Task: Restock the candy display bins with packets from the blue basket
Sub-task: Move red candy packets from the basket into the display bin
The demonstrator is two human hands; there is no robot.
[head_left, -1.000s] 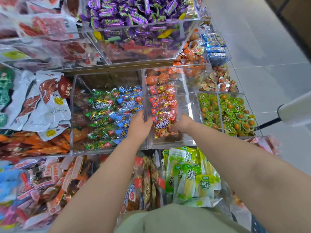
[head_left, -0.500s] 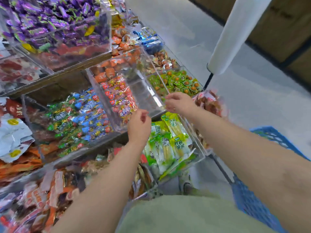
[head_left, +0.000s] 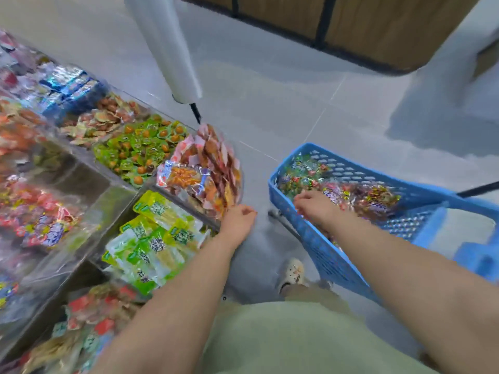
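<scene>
Blue plastic lattice basket (head_left: 324,252) stands on the grey tiled floor (head_left: 297,90), with bright-wrapped candy packets (head_left: 375,197) heaped inside it. Of the two hands, the right hand (head_left: 313,205) reaches into the basket and lies on the packets, too blurred to tell whether it grips one. The left hand (head_left: 239,220), just left of the basket, has loosely curled, empty fingers. Further left of the basket sit clear acrylic display bins (head_left: 118,195) filled with packets.
</scene>
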